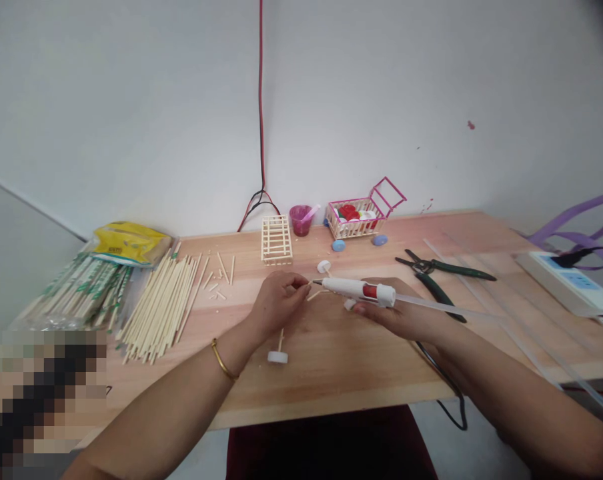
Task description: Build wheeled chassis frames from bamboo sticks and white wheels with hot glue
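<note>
My right hand [391,310] grips a white hot glue gun [349,288] with a red part in its body and a long clear glue stick [441,307] trailing from its back. Its dark nozzle points left, right at the fingertips of my left hand [280,300]. Those fingers are pinched on a thin wooden stick, mostly hidden by the hand. Just beyond the nozzle lies a white round cap [323,267] joined to a short stick. Below my left hand, another white cap [277,357] sits on the end of a stick.
Bundled wooden sticks [161,307] and a yellow packet [131,241] lie left. A stick frame [276,240], pink cup [300,221] and small stick cart [356,220] with caps stand near the wall. Green-handled pruners [436,270], clear glue sticks [531,350] and a power strip [574,283] lie right.
</note>
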Motion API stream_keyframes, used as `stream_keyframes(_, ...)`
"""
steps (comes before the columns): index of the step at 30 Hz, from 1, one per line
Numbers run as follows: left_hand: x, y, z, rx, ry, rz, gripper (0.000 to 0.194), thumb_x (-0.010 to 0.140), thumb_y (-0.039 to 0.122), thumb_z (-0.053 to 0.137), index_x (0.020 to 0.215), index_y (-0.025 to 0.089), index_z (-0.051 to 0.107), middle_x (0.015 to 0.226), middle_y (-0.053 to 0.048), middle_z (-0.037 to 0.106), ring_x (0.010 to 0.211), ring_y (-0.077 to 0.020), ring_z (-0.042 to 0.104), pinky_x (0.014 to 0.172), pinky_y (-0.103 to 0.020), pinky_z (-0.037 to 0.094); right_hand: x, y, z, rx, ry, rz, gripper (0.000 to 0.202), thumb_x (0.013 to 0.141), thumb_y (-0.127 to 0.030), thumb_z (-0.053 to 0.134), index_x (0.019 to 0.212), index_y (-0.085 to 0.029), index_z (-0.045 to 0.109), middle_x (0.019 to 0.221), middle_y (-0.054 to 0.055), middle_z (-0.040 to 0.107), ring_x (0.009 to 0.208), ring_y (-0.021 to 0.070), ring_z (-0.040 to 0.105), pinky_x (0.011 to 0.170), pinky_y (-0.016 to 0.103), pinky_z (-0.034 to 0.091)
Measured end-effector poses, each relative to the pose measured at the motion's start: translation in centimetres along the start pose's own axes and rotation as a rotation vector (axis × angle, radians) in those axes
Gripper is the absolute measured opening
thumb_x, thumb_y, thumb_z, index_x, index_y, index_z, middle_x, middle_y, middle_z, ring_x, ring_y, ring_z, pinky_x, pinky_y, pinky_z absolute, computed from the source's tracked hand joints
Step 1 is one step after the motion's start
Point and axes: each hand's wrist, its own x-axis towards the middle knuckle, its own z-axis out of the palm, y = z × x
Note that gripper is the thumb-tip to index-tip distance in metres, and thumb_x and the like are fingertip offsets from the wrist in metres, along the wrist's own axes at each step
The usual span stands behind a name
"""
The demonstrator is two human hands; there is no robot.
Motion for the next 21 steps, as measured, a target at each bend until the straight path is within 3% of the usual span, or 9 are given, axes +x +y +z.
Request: stream_keyframes(21,-0.03,-0.14,0.10,-0.056,-0.013,-0.038,0.011,0.081,0.022,0.059,0.074,0.017,0.066,0.071,-0.001,0.068,0.068,-0.0143,0.061,0.066,-0.025,0.045,0.01,0.46,-0.07,-0.015,0.028,0.008,0.036,0.085,-0.051,0.052,0.078,-0.017,0.061,0.059,-0.001,0.052,0.054,0.0124,0.047,0.049,0.025,0.034)
